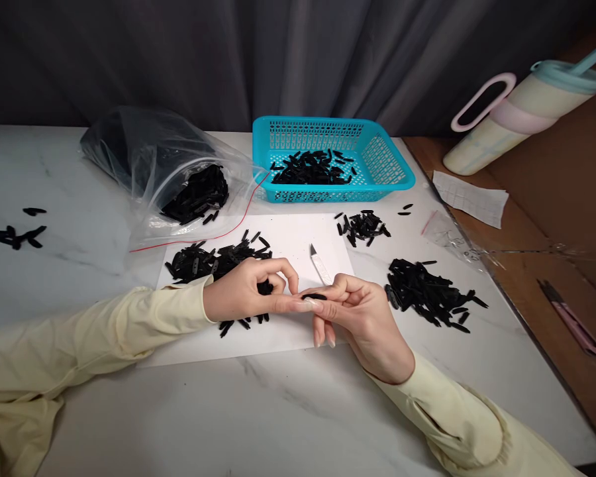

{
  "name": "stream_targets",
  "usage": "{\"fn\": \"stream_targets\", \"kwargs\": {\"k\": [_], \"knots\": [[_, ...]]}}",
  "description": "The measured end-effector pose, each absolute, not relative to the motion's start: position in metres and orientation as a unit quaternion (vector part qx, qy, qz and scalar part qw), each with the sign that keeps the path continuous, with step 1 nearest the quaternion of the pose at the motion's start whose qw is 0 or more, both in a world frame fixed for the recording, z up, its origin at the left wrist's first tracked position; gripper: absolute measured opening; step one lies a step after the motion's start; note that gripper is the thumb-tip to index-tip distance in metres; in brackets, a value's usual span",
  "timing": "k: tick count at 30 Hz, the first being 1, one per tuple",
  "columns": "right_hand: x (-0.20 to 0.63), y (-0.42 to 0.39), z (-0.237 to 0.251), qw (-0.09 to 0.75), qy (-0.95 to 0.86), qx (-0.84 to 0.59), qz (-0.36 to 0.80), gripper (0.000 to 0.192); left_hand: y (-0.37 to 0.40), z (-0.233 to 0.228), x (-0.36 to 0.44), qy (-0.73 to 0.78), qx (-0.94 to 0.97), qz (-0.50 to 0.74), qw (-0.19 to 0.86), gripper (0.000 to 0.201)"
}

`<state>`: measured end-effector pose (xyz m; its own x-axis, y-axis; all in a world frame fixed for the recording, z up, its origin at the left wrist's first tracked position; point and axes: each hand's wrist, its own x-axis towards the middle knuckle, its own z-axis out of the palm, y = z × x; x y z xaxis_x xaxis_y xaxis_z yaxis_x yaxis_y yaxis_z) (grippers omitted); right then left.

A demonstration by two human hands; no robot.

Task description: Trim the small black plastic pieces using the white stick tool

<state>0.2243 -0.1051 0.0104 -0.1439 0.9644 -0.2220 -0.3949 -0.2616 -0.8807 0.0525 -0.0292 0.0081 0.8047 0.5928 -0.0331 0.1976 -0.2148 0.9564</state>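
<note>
A small, narrow black piece [314,297] with pointed ends is pinched between the thumb and forefinger of my right hand [365,318]. My left hand [248,291] meets it from the other side, thumb tip against the piece and forefinger arched close above. Its other fingers are curled; black shows in the gap between them, but whether that is held or lies behind, I cannot tell. Below both hands is a sheet of white paper [198,351]. A heap of like black pieces [228,258] lies partly hidden under my left hand. Just beyond my fingers rests a white-handled craft knife [320,266].
Behind stand a blue perforated basket [338,193] and an open zip bag [144,152], both with black pieces. More heaps [427,291] [365,226] lie right, a few pieces [17,237] far left. On the right are a tumbler [511,126], paper slip [469,197] and pink-handled tool [571,319].
</note>
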Motion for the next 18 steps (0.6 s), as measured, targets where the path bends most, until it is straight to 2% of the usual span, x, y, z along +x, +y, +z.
{"fn": "stream_targets", "kwargs": {"k": [9,18], "knots": [[0.2237,-0.1051,0.0097,0.502,-0.350,-0.445,0.654,0.029,-0.0291,0.0084,0.0522,0.262,0.756,0.171,0.574,0.020],[0.2182,-0.1082,0.0130,0.507,-0.408,-0.515,0.558,0.009,-0.0312,0.0113,0.0518,0.228,0.714,0.104,0.654,0.034]]}}
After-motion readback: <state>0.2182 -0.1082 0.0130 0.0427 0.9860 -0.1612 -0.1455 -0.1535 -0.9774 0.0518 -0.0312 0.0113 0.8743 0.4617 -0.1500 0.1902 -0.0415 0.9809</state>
